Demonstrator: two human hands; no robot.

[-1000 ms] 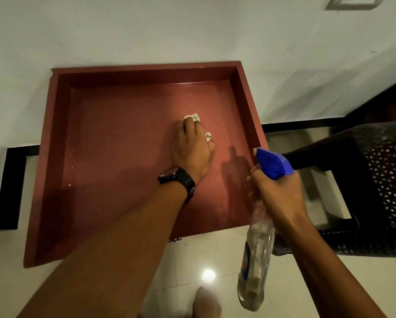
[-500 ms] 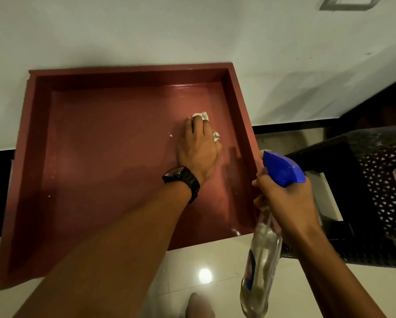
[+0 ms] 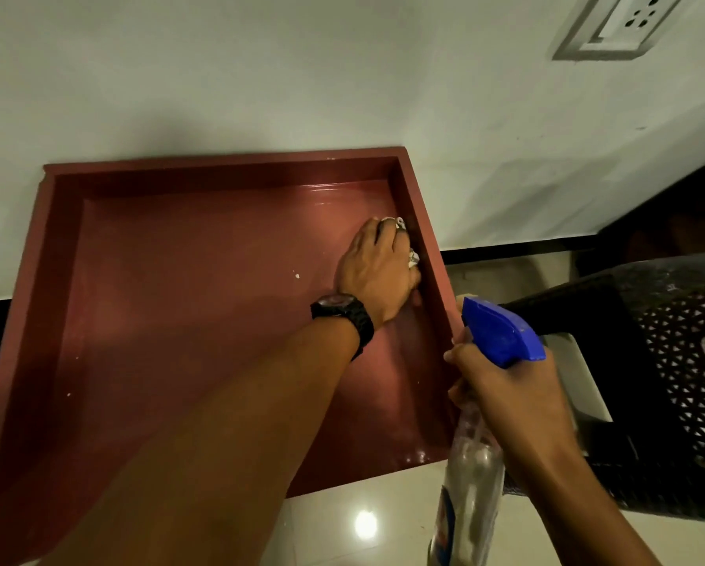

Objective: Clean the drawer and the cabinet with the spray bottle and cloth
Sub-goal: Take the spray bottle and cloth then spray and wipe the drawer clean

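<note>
Drawer (image 3: 179, 320): It lies flat on the floor (image 3: 342, 537) with its far rim against the wall (image 3: 261, 75). You see a red-brown painted base and four low walls. The paint looks glossy, so expect the cloth to slide easily when the base is wet.
Debris: Small pale specks (image 3: 296, 275) sit on the base, left of your left hand. Judge the base as only partly wiped.
Left hand (image 3: 377, 267): Your grip is closed over the cloth, fingers curled down, pressing it onto the base beside the right inner wall. A black watch (image 3: 342, 316) sits on that wrist.
Cloth (image 3: 412, 258): Only small white folds show past your fingers, touching or nearly touching the right wall. It is soft and light; it bunches under pressure. Hold it wadded under the palm so that it cannot slip out along the corner seam.
Right hand (image 3: 506, 402): Your grip is wrapped round the neck of the spray bottle, just outside the right drawer wall. You cannot tell whether a finger rests on the trigger.
Spray bottle (image 3: 469, 496): Blue trigger head on top, clear body hanging below your hand. The contents cannot be judged. It is rigid plastic, smooth and possibly slippery if wet; hold it at the neck under the head.
Chair (image 3: 677, 381): A dark perforated plastic seat stands at the right, near the bottle.
Cabinet: Not in view.
</note>
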